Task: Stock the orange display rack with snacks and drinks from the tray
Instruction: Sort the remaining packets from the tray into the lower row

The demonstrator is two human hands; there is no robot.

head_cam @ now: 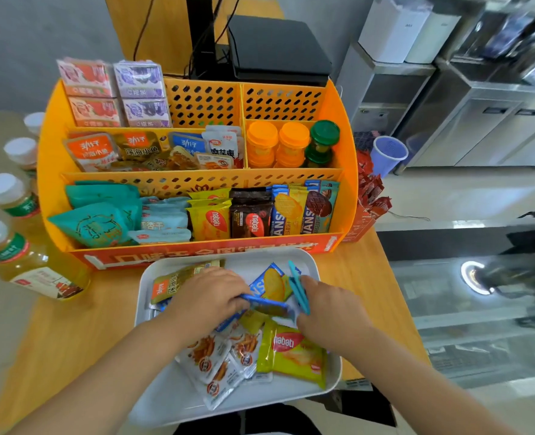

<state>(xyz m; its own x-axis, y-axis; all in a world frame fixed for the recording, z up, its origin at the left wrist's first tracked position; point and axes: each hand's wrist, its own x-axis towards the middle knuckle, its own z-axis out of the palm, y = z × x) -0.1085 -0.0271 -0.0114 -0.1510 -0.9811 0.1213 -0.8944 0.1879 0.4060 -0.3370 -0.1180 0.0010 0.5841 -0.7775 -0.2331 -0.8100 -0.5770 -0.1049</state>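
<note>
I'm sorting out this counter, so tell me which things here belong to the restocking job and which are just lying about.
Part of the job:
- orange display rack
- white tray
- snack packets in the tray
- blue packet, held between left hand and right hand
- drink bottles

Just lying about:
- purple cup
- black box
- red sachets

Bright, even indoor light, soft shadows. Wide-angle bending at edges. Steel cabinets (479,114) at upper right smeared by blur; ceiling-lamp glare on glass counter (476,277) at right. Centre sharp.
</note>
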